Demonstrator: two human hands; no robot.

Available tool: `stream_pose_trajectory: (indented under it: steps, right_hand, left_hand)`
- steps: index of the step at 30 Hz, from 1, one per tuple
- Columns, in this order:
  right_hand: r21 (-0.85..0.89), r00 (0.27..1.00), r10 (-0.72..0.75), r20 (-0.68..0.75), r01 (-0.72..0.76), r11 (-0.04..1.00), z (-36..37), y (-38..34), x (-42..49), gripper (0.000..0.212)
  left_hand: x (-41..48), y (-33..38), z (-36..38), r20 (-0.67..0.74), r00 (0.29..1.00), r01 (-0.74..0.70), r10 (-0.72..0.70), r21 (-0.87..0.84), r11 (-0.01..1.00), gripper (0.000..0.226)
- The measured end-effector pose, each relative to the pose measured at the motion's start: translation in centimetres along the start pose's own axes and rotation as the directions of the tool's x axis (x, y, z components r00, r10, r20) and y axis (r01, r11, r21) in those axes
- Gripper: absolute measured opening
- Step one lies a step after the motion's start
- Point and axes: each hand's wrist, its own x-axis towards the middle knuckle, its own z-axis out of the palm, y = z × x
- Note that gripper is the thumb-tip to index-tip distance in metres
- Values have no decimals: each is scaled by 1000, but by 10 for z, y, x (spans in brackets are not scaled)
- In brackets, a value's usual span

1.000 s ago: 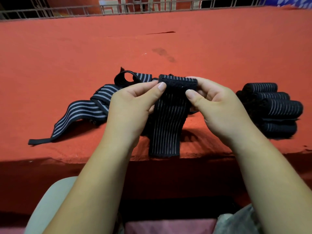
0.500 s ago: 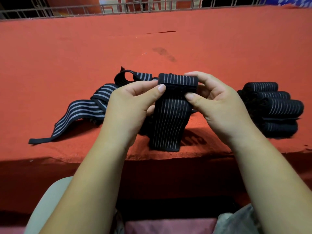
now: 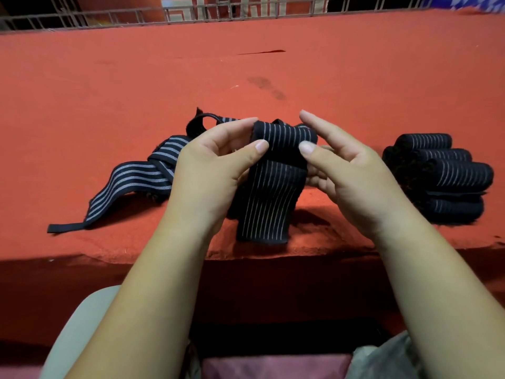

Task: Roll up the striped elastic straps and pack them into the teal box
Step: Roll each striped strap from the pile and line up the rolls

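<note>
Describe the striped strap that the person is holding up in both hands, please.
The strap is black stretchy-looking fabric with thin pale stripes running lengthwise. Its upper end is rolled into a thick coil; the loose tail hangs down to the red cloth near its front edge. The left hand pinches the coil's left end; the right hand holds its right end, index finger lifted clear.

Left hand [image 3: 207, 170], right hand [image 3: 352, 176]: pinch grips.
</note>
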Motion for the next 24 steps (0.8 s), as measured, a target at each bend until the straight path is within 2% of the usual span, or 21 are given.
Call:
stream_pose_trajectory:
  steps: [3,5,9,13,17,20,24]
  right_hand:
    - [19,998,-3,-61,4,1000,0,2,2,33]
    - [31,998,-24,-49,26,999,0,3,3,30]
    - [26,998,-54,-21,54,998,-5,5,4,34]
    - [13,998,-64,23,64,998,-8,6,2,39]
    - [27,996,-47,-81,50,998,-5,4,2,33]
    - [-84,991,-90,-102,81,993,-5,6,2,26]
    - [-151,992,-122,-35,115,982,-7,8,1,23]
  left_hand:
    - [-1,0,0,15,1000,-2,1,14,1000,33]
    - [-3,1,1,-1,1000,12,-12,18,1000,29]
    - [-4,3,3,3,997,80,-80,35,996,19]
    - [-2,0,3,-10,995,97,-97,8,995,23]
    - [-2,0,6,-24,998,65,-66,-36,997,26]
    - [-3,-1,7,-23,999,30,-31,-35,999,29]
    - [-3,-1,6,-18,998,59,-60,-57,997,32]
